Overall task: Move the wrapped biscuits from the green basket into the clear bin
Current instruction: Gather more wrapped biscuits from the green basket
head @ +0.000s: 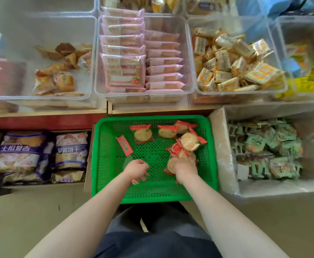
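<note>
**Q:** ok what am I looking at, where are the hands?

**A:** Watching the head cam feed. Both hands are down inside the green basket (153, 198). My read: the right hand (185, 169) is curled round a bunch of wrapped biscuits (182, 155), red-edged clear packets with round biscuits inside, stacked up and fanning away from the fingers. The left hand (136, 169) is near the middle of the basket floor with fingers curled; there's something small and reddish under the palm and a clear wrapper edge just beyond the knuckles, but I can't tell if it's actually pinching either one.

**Q:** what's still loose in there?

**A:** Two packets (142, 134) side by side along the far wall, another one or two tucked in the far right corner, and a narrow red packet (124, 146) lying tilted on the left side of the mesh.

**Q:** and the bins?

**A:** Row of clear bins on the shelf just beyond the basket. The middle clear bin (187, 53) has pink wrapped cakes (124, 71) in neat rows. The one to its right holds a heap of yellow snack packs (234, 69).
</note>
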Available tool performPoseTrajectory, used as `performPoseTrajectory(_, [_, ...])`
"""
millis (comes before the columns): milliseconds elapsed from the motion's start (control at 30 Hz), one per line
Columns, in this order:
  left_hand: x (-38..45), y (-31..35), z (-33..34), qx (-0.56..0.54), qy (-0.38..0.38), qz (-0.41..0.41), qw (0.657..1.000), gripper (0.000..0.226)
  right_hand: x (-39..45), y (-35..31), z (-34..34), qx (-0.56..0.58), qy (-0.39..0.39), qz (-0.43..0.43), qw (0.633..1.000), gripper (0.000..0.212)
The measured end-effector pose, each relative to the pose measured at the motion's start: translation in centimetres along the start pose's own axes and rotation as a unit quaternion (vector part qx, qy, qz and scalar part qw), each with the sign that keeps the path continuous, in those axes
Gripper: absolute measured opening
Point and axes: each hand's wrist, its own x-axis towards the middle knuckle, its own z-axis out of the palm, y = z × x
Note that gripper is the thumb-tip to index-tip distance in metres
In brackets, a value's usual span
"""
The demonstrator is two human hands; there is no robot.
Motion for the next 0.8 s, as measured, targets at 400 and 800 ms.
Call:
performPoseTrajectory(400, [-1.0,0.5,2.8,0.465,0.130,0.320,0.815,0.118,-1.2,-1.0,-2.8,0.558,-0.015,-0.043,0.828,0.016])
performPoseTrajectory(800, [0.1,-0.6,0.6,-0.354,-0.115,-0.028,0.928,0.045,1.4,3.6,2.6,0.215,0.076,0.038,0.973,0.068])
